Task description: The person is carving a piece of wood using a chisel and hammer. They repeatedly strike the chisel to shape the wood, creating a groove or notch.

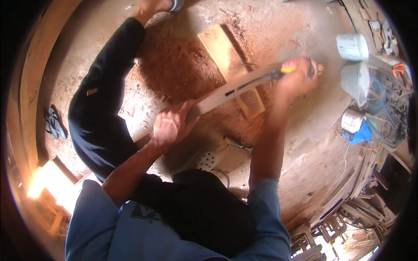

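A long, narrow wooden strip [209, 102] slants across in front of me, its left end by my left leg and its other end beyond my right hand. My left hand [169, 125] is wrapped over the strip, left of its middle. Near the far right end, my right hand [299, 78] grips a tool with a yellow-and-black handle [287, 68], whose pale blade-like part seems to lie along the strip. Motion blur hides its exact kind. Beneath the strip, a wide wooden board [220, 48] lies on the floor amid reddish sawdust.
A small hand tool [235, 142] and a grey perforated plate [206, 160] are near my lap. To the right stand two buckets [352, 47], a can [352, 119] and a blue bag [360, 133], with piled timber [339, 222] lower right. Sandals [54, 123] lie left of my black-trousered leg.
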Demonstrator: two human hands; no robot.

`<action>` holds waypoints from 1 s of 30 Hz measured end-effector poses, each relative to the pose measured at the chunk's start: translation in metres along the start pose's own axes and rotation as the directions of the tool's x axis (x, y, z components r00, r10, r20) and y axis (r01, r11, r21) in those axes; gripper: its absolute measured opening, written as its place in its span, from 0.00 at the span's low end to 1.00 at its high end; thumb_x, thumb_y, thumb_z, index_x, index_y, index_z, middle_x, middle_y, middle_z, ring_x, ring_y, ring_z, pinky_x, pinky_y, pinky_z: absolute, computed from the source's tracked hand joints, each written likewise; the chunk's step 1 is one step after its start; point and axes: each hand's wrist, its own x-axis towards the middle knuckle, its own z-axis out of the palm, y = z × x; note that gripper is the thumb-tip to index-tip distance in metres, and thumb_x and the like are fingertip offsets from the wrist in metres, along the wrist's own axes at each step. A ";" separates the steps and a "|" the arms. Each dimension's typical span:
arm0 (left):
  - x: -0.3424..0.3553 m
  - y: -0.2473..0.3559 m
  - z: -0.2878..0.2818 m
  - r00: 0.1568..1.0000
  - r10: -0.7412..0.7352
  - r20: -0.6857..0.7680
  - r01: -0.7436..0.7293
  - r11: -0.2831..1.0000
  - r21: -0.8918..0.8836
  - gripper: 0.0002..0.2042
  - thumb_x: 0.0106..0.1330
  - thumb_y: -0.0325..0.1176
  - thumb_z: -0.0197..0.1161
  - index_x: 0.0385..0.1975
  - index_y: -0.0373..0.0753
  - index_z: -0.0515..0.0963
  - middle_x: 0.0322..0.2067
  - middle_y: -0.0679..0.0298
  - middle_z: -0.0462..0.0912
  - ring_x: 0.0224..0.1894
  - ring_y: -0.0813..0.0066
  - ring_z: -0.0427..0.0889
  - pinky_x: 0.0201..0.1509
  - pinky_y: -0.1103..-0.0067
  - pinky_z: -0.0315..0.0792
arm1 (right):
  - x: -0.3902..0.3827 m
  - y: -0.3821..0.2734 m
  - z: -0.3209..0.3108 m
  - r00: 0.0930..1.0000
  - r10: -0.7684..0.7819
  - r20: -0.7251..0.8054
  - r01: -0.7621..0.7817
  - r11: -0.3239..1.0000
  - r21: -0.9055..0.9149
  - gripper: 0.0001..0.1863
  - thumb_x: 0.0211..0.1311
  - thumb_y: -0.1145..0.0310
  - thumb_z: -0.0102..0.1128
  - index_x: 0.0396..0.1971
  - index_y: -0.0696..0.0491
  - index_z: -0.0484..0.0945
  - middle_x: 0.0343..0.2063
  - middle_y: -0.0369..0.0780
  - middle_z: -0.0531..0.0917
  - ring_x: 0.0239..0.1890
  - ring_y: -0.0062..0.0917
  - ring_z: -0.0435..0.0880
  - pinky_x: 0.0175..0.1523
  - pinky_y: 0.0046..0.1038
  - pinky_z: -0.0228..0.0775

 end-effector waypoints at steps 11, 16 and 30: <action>0.003 0.005 0.000 0.999 -0.032 0.039 0.030 0.999 0.046 0.27 0.64 0.50 0.67 0.61 0.49 0.74 0.33 0.51 0.87 0.32 0.53 0.88 0.37 0.61 0.82 | 0.012 -0.001 -0.008 0.993 0.086 -0.086 -0.078 0.993 0.089 0.09 0.63 0.71 0.65 0.28 0.59 0.77 0.20 0.39 0.80 0.20 0.21 0.78 0.25 0.23 0.70; 0.001 0.004 0.001 1.000 -0.019 0.024 0.016 0.995 0.102 0.25 0.65 0.48 0.66 0.60 0.48 0.74 0.36 0.53 0.88 0.34 0.53 0.88 0.39 0.61 0.82 | 0.002 0.014 -0.033 0.985 -0.168 -0.036 0.171 0.976 0.136 0.09 0.61 0.80 0.61 0.22 0.59 0.74 0.15 0.40 0.78 0.16 0.20 0.74 0.24 0.23 0.69; 0.003 0.009 -0.003 0.997 0.042 -0.072 -0.040 0.999 0.026 0.26 0.62 0.47 0.69 0.59 0.47 0.75 0.37 0.52 0.88 0.36 0.56 0.88 0.40 0.64 0.82 | 0.037 -0.011 -0.018 0.995 0.081 -0.050 -0.073 0.987 0.143 0.06 0.59 0.77 0.63 0.26 0.61 0.76 0.17 0.38 0.78 0.17 0.19 0.73 0.23 0.23 0.66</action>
